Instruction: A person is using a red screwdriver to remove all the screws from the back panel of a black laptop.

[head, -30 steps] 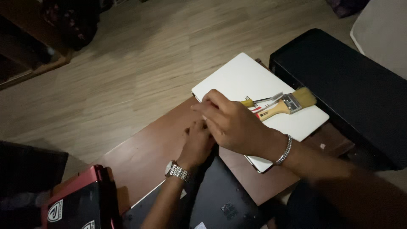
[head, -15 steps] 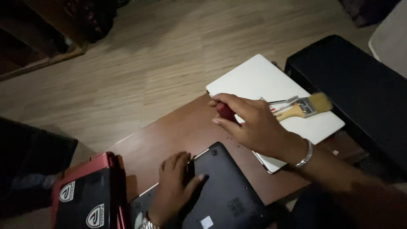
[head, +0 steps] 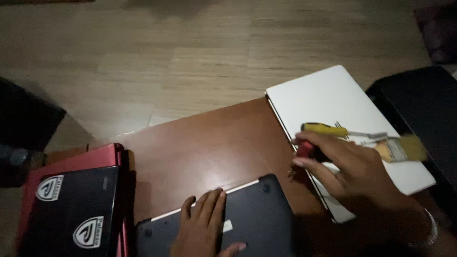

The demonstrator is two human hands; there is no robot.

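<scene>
right hand (head: 354, 173) closed on red-handled tool (head: 304, 149) over white closed laptop (head: 328, 102) | left hand (head: 202, 228) open, flat on black upturned laptop (head: 257, 214) | yellow-handled screwdriver (head: 324, 128), wooden-handled paintbrush (head: 397, 148) just beside | brown wooden tabletop (head: 204, 143) | red-and-black case (head: 71, 200) left

The left hand (head: 204, 228) lies flat, palm down, fingers (head: 214, 202) stretched forward and slightly spread, the thumb splayed out to the right. The right hand (head: 354, 173) reaches in from the lower right, knuckles up, its fingers curled and closed in a grip (a thin bracelet circles the wrist), the forearm running off the corner.
</scene>
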